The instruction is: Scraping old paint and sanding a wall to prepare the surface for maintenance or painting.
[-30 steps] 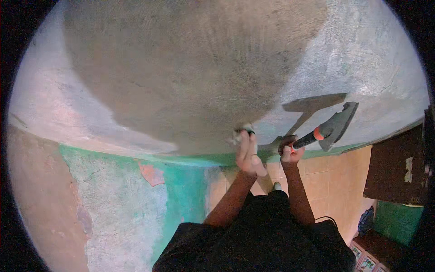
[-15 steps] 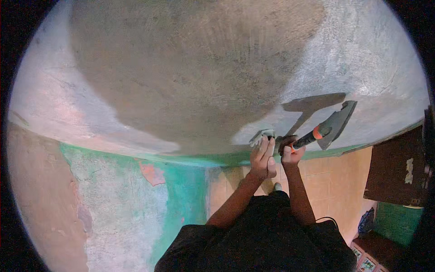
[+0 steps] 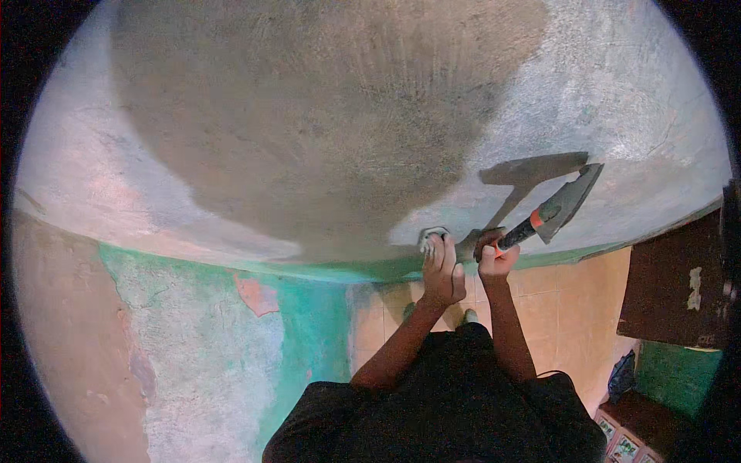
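My left hand point(image 3: 442, 279) presses a small, pale grey folded piece point(image 3: 429, 234) against the wall point(image 3: 417, 208); it could be sandpaper or cloth, I cannot tell which. The fingers lie over it and hide most of it. Just to the right, my right hand point(image 3: 498, 264) is closed round the black and orange handle of a wide-bladed scraper point(image 3: 557, 208). Its grey blade points up and to the right, and its shadow falls on the wall beside it. Whether the blade touches the wall is unclear.
A second wall point(image 3: 208, 347) with patchy green and white paint meets this one at the left. Tan floor tiles point(image 3: 540, 309) lie below. At the right are a dark brown wooden panel point(image 3: 668, 285), a dark bag point(image 3: 622, 374) and a brown surface point(image 3: 648, 420).
My left hand has shifted slightly left, and the pale piece now lies flatter under the fingers. My right hand still holds the scraper, its blade tilted a little differently.
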{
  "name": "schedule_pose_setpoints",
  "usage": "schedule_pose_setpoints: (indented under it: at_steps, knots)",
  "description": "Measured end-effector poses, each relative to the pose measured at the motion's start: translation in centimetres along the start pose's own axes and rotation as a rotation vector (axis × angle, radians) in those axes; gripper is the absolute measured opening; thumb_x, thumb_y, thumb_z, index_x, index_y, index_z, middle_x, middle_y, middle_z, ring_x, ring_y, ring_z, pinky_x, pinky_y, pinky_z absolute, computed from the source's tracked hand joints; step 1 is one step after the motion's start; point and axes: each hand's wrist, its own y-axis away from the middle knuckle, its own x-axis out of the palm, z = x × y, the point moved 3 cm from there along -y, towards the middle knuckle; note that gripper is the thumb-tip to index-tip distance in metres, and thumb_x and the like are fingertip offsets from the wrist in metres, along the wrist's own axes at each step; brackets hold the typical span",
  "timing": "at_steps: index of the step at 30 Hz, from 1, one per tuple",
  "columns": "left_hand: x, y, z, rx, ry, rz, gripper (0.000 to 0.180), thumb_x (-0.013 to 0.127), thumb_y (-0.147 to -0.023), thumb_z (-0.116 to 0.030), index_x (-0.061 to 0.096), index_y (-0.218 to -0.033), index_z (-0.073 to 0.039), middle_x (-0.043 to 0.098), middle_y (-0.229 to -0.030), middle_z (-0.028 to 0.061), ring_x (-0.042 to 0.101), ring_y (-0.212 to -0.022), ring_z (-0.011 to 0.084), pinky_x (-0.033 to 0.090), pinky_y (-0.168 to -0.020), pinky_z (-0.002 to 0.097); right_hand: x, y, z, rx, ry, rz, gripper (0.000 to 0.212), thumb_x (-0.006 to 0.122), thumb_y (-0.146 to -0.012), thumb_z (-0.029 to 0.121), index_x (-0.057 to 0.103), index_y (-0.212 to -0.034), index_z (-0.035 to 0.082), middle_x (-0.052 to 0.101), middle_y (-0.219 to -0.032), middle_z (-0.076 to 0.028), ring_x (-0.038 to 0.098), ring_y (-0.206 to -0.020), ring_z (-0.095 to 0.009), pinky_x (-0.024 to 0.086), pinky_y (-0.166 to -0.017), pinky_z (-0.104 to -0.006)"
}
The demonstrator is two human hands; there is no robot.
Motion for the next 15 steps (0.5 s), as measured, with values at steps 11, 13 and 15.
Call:
schedule_pose_setpoints:
  at_steps: [11,13,15]
  knots:
    - [-0.7,0.3,0.9,-0.302,-0.095,-0.163,0.074,0.040,-0.095,-0.028,0.008,-0.139,0.023,0.003,-0.143,0.0475,0.003,-0.136,0.0596,0.009,-0.113,0.0570,0.0,-0.1,-0.4,-0.018,-0.059,0.036,0.044,0.069,-0.085,0.041,0.044,-0.090,0.004,0.048,-0.062,-0.004,0.045,-0.044,-0.013,0.035,-0.040,-0.0265]
    - [-1.0,2.7,3.7,-0.495,-0.180,-0.002,0.077,0.040,-0.096,-0.027,0.000,-0.141,0.020,-0.004,-0.146,0.0439,-0.001,-0.138,0.0562,0.005,-0.114,0.0550,-0.1,-0.3,-0.1,-0.016,-0.026,0.060,0.042,0.069,-0.085,0.038,0.045,-0.090,0.005,0.048,-0.062,-0.004,0.045,-0.044,-0.013,0.036,-0.040,-0.0268]
    - [-3.2,0.8,3.4,-0.505,-0.138,-0.097,0.077,0.040,-0.096,-0.027,-0.003,-0.141,0.019,-0.007,-0.147,0.0414,-0.003,-0.139,0.0537,0.003,-0.114,0.0542,-0.7,0.2,-1.4,-0.028,0.001,0.024,0.041,0.069,-0.085,0.038,0.045,-0.091,0.005,0.049,-0.062,-0.004,0.045,-0.044,-0.013,0.037,-0.040,-0.0269]
